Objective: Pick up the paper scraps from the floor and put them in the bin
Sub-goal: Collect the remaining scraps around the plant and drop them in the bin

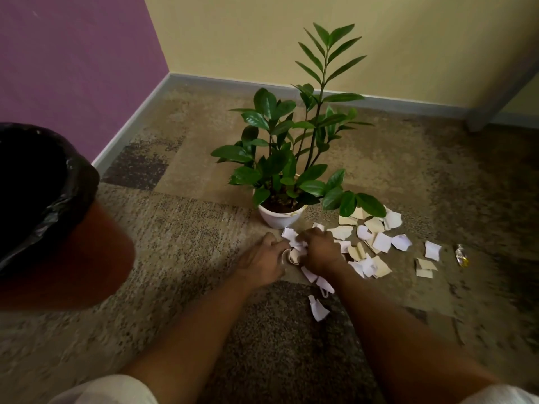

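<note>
Paper scraps (376, 242) spread on the carpet (189, 252), white and tan, just right of the white plant pot (280, 217) and in front of it. Most in a loose pile right of the pot, some under its low leaves. A few strays farther right of the pot, well apart from the pile, near a small shiny wrapper (461, 255). One white scrap (318, 309) alone in front of the pot, nearer the person. Left hand (262, 262) and right hand (319, 252) side by side in front of the pot, at the near left edge of the pile. Both with fingers curled round a bunch of scraps squeezed between them; more scraps poking out under the right hand. Bin (55, 217) with a black bag far left of the pot, tall and close to the camera, mouth open on top. Bare carpet between pot and bin, plenty of room there. Purple wall (73, 53) behind the bin, yellow wall (262, 30) behind the pot, gray strip along the bottom of both. A gray post (493, 100) far right of the pot, by the wall.
</note>
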